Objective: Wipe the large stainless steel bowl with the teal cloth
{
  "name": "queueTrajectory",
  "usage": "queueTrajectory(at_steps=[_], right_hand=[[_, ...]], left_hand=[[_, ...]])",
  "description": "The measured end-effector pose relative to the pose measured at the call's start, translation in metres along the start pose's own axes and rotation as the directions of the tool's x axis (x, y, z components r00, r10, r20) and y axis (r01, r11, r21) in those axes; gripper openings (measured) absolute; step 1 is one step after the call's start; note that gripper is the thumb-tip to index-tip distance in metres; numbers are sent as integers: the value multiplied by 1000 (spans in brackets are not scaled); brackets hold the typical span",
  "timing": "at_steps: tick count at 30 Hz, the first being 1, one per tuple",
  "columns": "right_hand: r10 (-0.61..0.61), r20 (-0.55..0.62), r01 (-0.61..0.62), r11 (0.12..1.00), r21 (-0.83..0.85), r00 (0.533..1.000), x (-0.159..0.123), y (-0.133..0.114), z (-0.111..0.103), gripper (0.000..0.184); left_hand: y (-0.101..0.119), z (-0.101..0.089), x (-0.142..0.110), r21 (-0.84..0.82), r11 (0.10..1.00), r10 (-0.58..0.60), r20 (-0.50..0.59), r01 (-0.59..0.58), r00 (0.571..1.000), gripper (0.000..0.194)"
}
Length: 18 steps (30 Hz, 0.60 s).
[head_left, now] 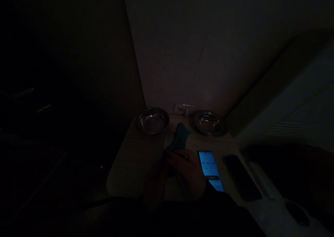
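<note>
The scene is very dark. My right hand (pixel 190 171) is over the small table, its fingers bent and pinched at the near end of a teal, crumpled cloth-like piece (pixel 180 136). Close against it on the left is my left hand (pixel 156 183), deep in shadow. Its fingers look drawn together by the right fingertips, but I cannot make out what lies between them. The teal piece points away from me, between two metal bowls. To the right of my right hand lies a phone with a lit blue screen (pixel 211 169) showing a timer.
A shiny metal bowl (pixel 153 121) stands at the table's back left, and stacked metal dishes (pixel 210 123) at the back right. A wall socket (pixel 184 108) sits behind them. A dark phone (pixel 242 178) and a dark oval object (pixel 297 213) lie at the right.
</note>
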State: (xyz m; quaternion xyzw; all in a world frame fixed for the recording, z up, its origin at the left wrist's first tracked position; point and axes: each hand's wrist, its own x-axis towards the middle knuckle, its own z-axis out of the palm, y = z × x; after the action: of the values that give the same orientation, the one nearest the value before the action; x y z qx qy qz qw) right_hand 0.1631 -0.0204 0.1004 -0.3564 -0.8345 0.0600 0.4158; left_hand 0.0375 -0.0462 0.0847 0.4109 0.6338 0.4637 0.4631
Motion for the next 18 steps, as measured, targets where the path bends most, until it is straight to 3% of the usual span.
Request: queueTrajectory(at_steps=[2,5,8,11,14,18], right_hand=[[57,-11,-56,997,60,998,9,10,3,29],[278,-53,-262,943,204,959,22,30,6,27],[532,-58,-469,788,399,845,16,41,5,24],[701,-47,-569,614,547,712,-3,42,3,26],[779,-53,-599,522,607,625,-20,38,1,29],[790,-96,-590,527,612,606,-29,35,4,30]], left_hand=[[-1,0,-1,-31,1000,3,-31,-4,1000,40],[-3,0,-4,-73,997,-14,-80,8,997,41],[-4,0,-8,-89,996,-37,-137,25,990,40],[-4,-1,-9,-118,992,-65,-179,44,982,39],[-6,-1,-8,-142,987,-103,-226,72,969,38],[-4,-3,-8,-97,992,-99,-271,75,958,37]])
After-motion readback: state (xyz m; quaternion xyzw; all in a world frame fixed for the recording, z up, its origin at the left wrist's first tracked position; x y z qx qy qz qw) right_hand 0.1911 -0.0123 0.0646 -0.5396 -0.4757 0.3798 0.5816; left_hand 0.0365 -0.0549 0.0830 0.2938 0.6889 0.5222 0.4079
